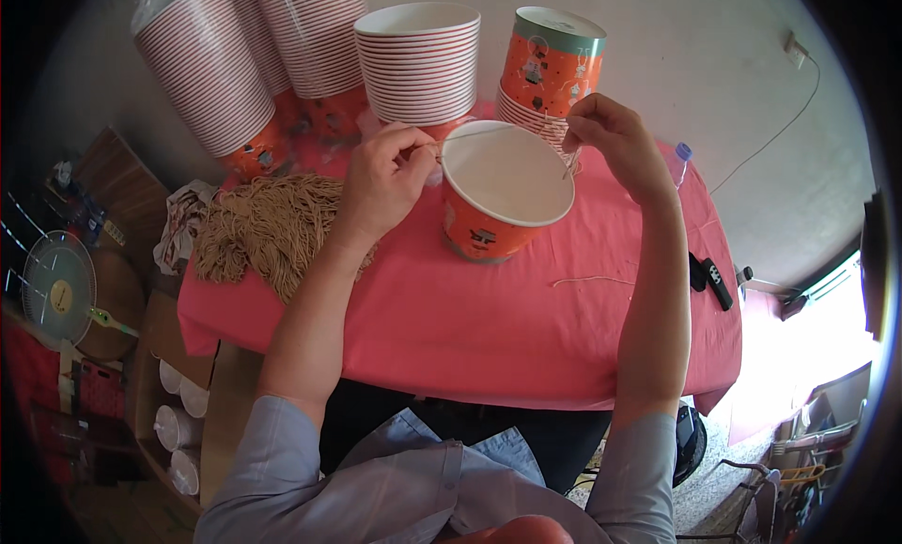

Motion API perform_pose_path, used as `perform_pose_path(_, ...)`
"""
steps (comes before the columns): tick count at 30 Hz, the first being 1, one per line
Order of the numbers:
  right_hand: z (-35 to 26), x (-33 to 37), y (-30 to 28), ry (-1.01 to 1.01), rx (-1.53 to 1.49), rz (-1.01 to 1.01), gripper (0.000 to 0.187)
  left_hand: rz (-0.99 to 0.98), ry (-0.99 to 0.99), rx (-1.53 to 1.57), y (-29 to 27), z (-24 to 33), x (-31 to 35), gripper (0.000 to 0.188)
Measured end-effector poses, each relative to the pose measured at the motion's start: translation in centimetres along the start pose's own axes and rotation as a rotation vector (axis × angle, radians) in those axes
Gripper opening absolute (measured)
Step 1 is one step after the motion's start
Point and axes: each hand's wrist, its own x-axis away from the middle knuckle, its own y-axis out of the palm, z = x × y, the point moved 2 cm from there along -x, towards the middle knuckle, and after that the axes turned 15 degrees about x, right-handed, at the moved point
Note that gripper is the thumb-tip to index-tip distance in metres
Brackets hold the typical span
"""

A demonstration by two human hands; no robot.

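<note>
An orange paper bucket (479, 239) with a white inside stands on the pink-covered table, tipped slightly toward me. My left hand (385, 179) is at the left of its rim, thumb and fingers pinched on a thin tan cord (479, 132) that crosses the far part of the opening. Beyond the right side of the rim, my right hand (615, 142) is raised, its fingers closed on a thin strand of the cord that hangs down beside the bucket. Exactly where the cord passes through the bucket wall is too small to tell. A bundle of tan cords (272, 226) lies left of my left forearm.
Tall stacks of nested buckets (211, 69) lean at the back left; a shorter stack (418, 65) and an upturned orange-and-green bucket (552, 60) stand behind. A loose cord (594, 280), a black-handled tool (717, 283) and a clear bottle (682, 154) are on the right.
</note>
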Motion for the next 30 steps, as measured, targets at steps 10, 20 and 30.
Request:
perform_pose_path(10,-6.3,1.7,7.9,-0.280,0.261,0.123,0.060,0.010,0.165,-0.023,1.5,1.8,0.5,0.013)
perform_pose_path(20,-3.7,1.0,8.5,-0.024,-0.110,-0.177,0.018,-0.110,0.105,0.052,2.4,0.7,1.0,0.013)
perform_pose_path(30,-7.0,1.4,6.9,-0.057,-0.491,-0.098,0.009,-0.117,-0.059,0.189,3.0,-0.3,1.4,0.016)
